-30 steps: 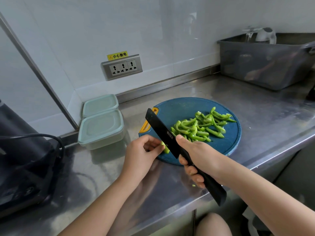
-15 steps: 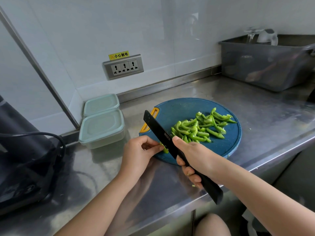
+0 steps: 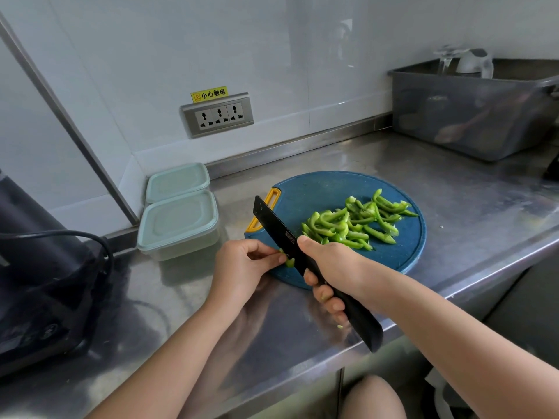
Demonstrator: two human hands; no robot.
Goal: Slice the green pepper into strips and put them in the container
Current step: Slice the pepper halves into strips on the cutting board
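Observation:
A pile of green pepper strips [image 3: 357,222] lies on the round blue cutting board [image 3: 314,192]. My right hand [image 3: 332,264] grips a black knife [image 3: 275,226] by its handle, blade pointing away to the left over the board's near-left edge. My left hand [image 3: 245,267] pinches a small green pepper piece [image 3: 289,261] against the blade's left side. Two lidded pale green containers [image 3: 178,222] stand left of the board, both closed.
A dark appliance [image 3: 39,282] with a black cable fills the left counter. A grey plastic tub [image 3: 472,113] sits at the back right. A wall socket [image 3: 217,114] is mounted behind the board. The steel counter's front edge runs close below my hands.
The knife and both hands have shifted slightly toward the left and nearer the board's edge. The pepper piece stays pinched in my left hand.

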